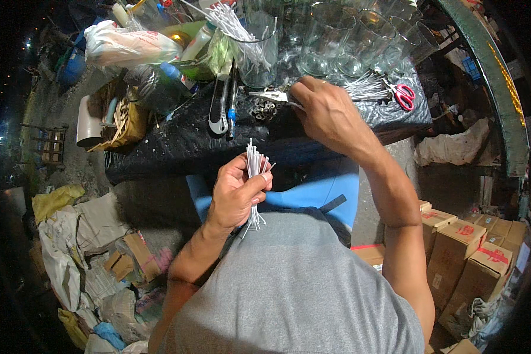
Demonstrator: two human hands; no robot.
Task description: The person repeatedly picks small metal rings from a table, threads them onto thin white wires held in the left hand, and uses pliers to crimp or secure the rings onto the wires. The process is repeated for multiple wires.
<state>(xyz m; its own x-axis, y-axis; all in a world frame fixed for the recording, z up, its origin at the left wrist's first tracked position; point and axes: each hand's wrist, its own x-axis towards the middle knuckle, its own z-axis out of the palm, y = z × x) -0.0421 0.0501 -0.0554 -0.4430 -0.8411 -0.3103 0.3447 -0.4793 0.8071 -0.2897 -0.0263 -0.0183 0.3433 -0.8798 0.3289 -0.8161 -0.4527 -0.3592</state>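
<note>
The left hand (237, 192) grips a bundle of thin white wicks (255, 177); the right hand (327, 112), half-curled, reaches to the black-covered bench (183, 144), fingers closing near small metal rings (267, 109).

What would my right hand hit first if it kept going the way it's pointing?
Probably the pliers: the right hand points left along the table, fingertips at their handles. Beyond them lie small metal rings. Depth is unclear.

Makeshift outdoor workshop at night: table (177, 147) wrapped in black plastic sheeting, crowded with empty glass tumblers (348, 41), red-handled scissors (403, 95), pliers (271, 97), a utility knife (219, 109). Stacked cardboard boxes (472, 253) to the right, crumpled sacks (82, 242) on bare ground to the left.
</note>
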